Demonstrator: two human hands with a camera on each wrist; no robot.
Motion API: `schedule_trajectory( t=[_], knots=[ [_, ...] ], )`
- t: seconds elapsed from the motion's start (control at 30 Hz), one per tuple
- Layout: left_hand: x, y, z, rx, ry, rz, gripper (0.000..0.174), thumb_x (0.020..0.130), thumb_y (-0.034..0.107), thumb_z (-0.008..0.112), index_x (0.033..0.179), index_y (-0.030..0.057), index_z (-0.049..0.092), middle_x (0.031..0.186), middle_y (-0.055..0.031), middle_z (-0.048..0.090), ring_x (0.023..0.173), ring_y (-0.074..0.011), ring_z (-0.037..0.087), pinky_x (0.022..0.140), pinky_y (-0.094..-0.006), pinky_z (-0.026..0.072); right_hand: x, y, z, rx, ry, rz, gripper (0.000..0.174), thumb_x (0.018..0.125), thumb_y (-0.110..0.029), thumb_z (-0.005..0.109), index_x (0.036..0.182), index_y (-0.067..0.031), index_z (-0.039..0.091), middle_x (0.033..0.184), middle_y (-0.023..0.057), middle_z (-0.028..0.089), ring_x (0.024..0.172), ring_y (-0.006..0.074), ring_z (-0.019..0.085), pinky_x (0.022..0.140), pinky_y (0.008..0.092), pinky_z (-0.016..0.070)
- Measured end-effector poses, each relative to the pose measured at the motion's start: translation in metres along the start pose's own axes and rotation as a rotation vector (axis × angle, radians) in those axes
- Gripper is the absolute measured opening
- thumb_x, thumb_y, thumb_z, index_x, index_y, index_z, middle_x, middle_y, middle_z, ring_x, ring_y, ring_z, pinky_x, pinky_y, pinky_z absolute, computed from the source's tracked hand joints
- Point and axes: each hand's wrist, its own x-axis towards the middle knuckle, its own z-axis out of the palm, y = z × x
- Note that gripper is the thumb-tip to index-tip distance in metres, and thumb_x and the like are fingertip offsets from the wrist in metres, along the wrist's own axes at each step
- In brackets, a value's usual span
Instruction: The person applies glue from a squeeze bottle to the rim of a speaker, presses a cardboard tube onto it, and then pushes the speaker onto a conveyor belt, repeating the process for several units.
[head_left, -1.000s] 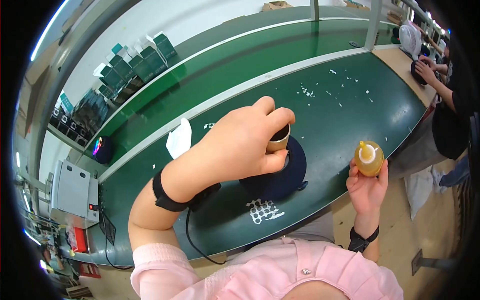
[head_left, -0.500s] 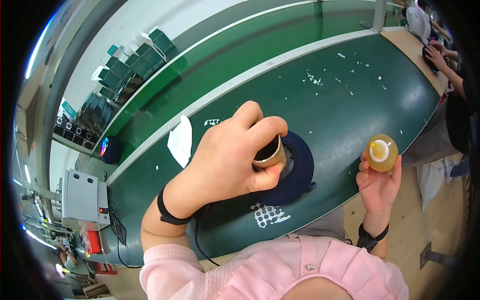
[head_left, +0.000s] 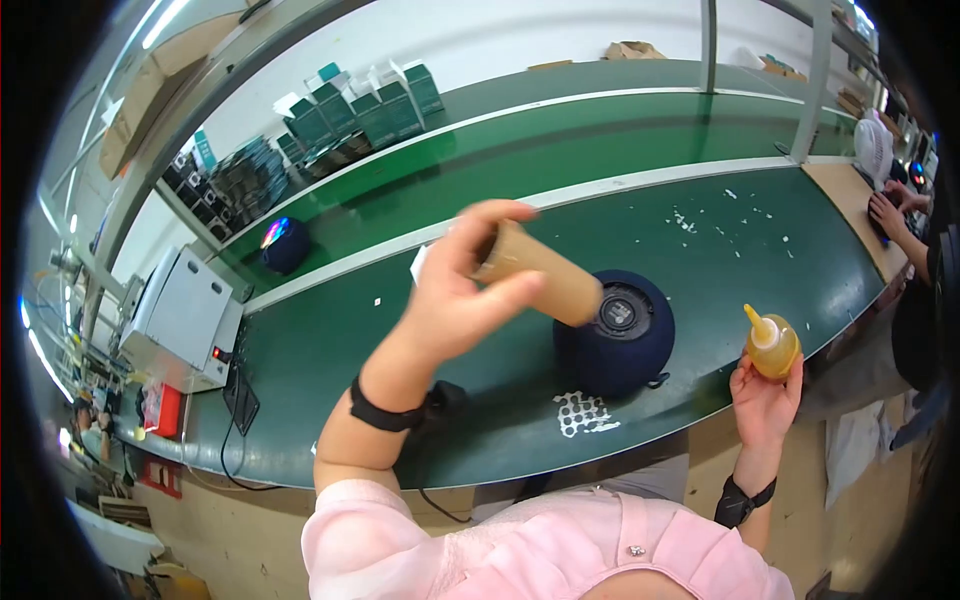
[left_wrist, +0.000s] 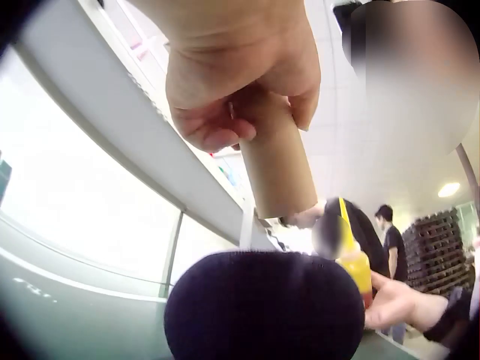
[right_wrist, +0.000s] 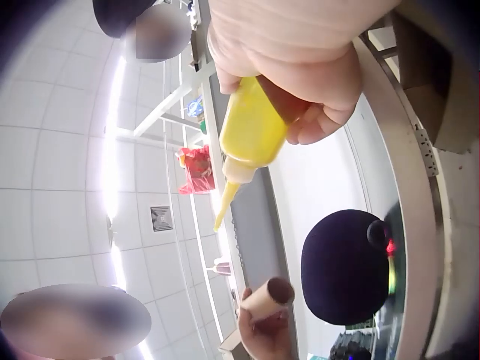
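A brown cardboard tube (head_left: 548, 277) is held at one end by my left hand (head_left: 450, 305), thumb and fingers around it. The tube tilts, its lower end overlapping the edge of a round dark-blue speaker (head_left: 612, 352) in the head view. In the left wrist view the tube (left_wrist: 279, 169) is above the speaker (left_wrist: 262, 307), with space between them. The speaker stands on the bench, a ringed black disc (head_left: 622, 312) on its top. Over the bench's front edge, my right hand (head_left: 765, 405) grips a yellow squeeze bottle (head_left: 774, 350), nozzle up.
White perforated sticker scrap (head_left: 583, 414) lies on the green bench (head_left: 480, 400) before the speaker. A second speaker (head_left: 285, 246) with a lit top sits back left, near a grey metal box (head_left: 190, 320). Green cartons (head_left: 365, 112) stand behind. Another person's hands (head_left: 893, 212) work far right.
My left hand has lifted the tube away from the speaker's top, leftward, and tipped it over, uncovering the disc. My right hand still holds the bottle. The head view has shifted.
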Motion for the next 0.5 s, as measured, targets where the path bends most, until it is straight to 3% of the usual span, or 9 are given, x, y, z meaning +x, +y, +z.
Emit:
schedule_trajectory(
  t=[0.2, 0.33, 0.47, 0.5],
  knots=[
    [-0.073, -0.066, -0.117, 0.331, 0.441, -0.495, 0.049, 0.071, 0.018, 0.077, 0.110, 0.0009, 0.052, 0.096, -0.0078, 0.060, 0.085, -0.0158, 0.058, 0.074, -0.0282, 0.0483, 0.004, 0.008, 0.004, -0.015, 0.021, -0.051, 0.045, 0.091, -0.036, 0.053, 0.126, -0.0085, 0.047, 0.126, 0.0116, 0.052, 0.110, 0.0260, 0.055, 0.086, 0.0410, 0.0517],
    [-0.114, -0.064, -0.167, 0.495, 0.472, -1.011, 0.054, 0.075, 0.031, 0.072, 0.114, -0.0010, 0.054, 0.102, -0.0109, 0.060, 0.093, -0.0200, 0.058, 0.079, -0.0308, 0.0476, 0.008, 0.013, 0.018, 0.090, 0.048, -0.028, 0.045, 0.090, -0.029, 0.057, 0.128, -0.0076, 0.045, 0.130, 0.0114, 0.049, 0.118, 0.0270, 0.050, 0.093, 0.0445, 0.0491],
    [-0.144, -0.094, -0.189, 0.720, 0.548, -0.853, 0.050, 0.077, 0.029, 0.071, 0.115, -0.0001, 0.056, 0.110, -0.0134, 0.059, 0.103, -0.0235, 0.055, 0.082, -0.0342, 0.0458, 0.011, 0.016, 0.028, 0.044, -0.048, 0.011, 0.047, 0.091, -0.030, 0.055, 0.130, -0.0064, 0.042, 0.130, 0.0138, 0.048, 0.121, 0.0294, 0.048, 0.096, 0.0474, 0.0475],
    [-0.138, -0.094, -0.188, 0.819, 0.577, -0.720, 0.049, 0.078, 0.027, 0.070, 0.117, -0.0004, 0.056, 0.114, -0.0141, 0.058, 0.106, -0.0248, 0.055, 0.084, -0.0349, 0.0451, 0.012, 0.018, 0.033, 0.056, -0.011, -0.003, 0.047, 0.092, -0.029, 0.055, 0.130, -0.0063, 0.040, 0.130, 0.0145, 0.047, 0.122, 0.0309, 0.046, 0.096, 0.0495, 0.0465]
  ],
)
